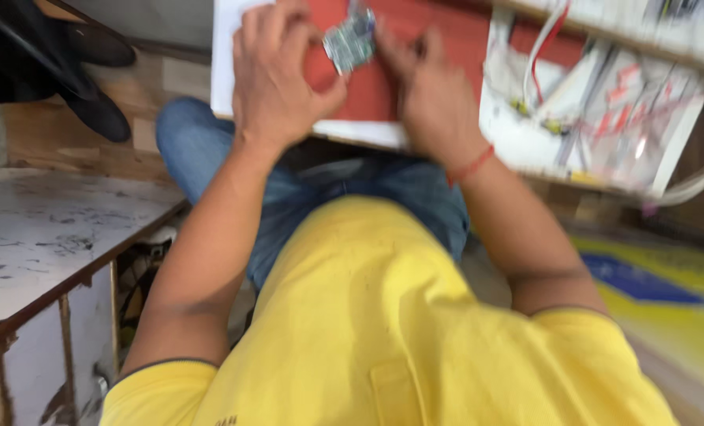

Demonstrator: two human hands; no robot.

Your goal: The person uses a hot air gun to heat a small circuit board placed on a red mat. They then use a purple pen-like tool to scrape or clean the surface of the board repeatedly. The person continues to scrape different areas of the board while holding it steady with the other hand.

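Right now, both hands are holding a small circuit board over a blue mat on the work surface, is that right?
Not quite: the mat is red, not blue. The head view shows the left hand and right hand holding the small circuit board over it.

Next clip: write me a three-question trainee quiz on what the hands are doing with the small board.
1. True or false: both hands touch the small circuit board.
2. What colour is the mat under the board? A) blue B) red C) green
3. Which wrist wears the red thread band?

Key:
1. True: the left hand and the right hand both meet it at their fingers, though blur hides the exact grip.
2. B.
3. The right.
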